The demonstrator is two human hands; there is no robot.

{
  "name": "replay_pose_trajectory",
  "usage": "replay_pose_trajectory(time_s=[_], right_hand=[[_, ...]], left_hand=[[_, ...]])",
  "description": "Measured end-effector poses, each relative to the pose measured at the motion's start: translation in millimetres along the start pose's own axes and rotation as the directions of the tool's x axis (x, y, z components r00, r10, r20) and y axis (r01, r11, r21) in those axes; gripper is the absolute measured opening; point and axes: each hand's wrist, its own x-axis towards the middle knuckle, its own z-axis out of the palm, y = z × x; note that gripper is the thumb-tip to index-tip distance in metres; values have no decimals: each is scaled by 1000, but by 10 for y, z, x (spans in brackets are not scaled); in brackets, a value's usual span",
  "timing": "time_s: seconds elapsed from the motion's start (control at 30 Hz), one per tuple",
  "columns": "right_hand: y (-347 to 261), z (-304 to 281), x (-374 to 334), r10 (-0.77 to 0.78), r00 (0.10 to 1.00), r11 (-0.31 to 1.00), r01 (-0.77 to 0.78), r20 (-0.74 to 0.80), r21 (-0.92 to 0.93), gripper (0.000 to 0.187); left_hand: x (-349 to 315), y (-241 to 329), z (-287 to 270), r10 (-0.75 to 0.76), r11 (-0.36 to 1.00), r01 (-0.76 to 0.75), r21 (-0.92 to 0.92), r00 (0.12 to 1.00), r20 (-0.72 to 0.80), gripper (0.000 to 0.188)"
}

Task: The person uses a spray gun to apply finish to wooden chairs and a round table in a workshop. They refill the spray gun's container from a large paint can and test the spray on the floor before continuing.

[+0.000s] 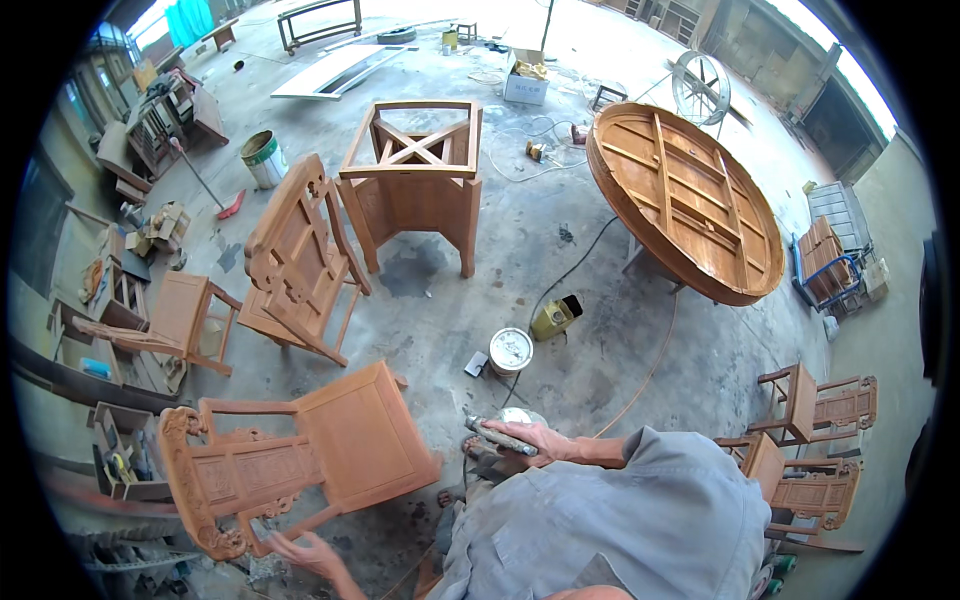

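Note:
A carved reddish-brown wooden armchair point(365, 435) lies tipped on the left, its ornate backrest toward the lower left. My left hand point(308, 555) is at the arm and back of this chair. Its fingers pinch a small flat grey piece point(262, 530), whose exact kind I cannot make out. In front of my body my right hand point(545, 443) grips a long grey slab point(500, 436) that looks smeared with paste. A white-topped tin point(511, 350) stands on the floor beyond that hand.
A green-yellow can point(556, 318) stands beside the tin. Farther off are a wooden bench chair point(300, 260), an upturned square frame point(415, 190) and a round tabletop point(688, 205). Carved chairs point(820, 495) line the right. Cables point(570, 265) cross the concrete floor.

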Motion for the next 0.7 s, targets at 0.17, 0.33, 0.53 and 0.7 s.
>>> replay_pose_trajectory(time_s=[0.17, 0.33, 0.53, 0.7], right_hand=[[291, -218, 236, -87, 990, 996, 83, 114, 38, 82], [392, -486, 500, -125, 975, 991, 132, 184, -26, 75], [416, -511, 850, -93, 966, 996, 92, 242, 14, 65], [306, -373, 912, -179, 953, 984, 175, 244, 38, 62]], left_hand=[[-2748, 587, -233, -238, 802, 515, 302, -187, 953, 67], [-2837, 1577, -158, -274, 605, 715, 350, -225, 935, 66], [-2529, 2242, 74, -258, 490, 837, 244, -128, 958, 64], [-2237, 2672, 505, -203, 483, 857, 178, -88, 975, 63]])
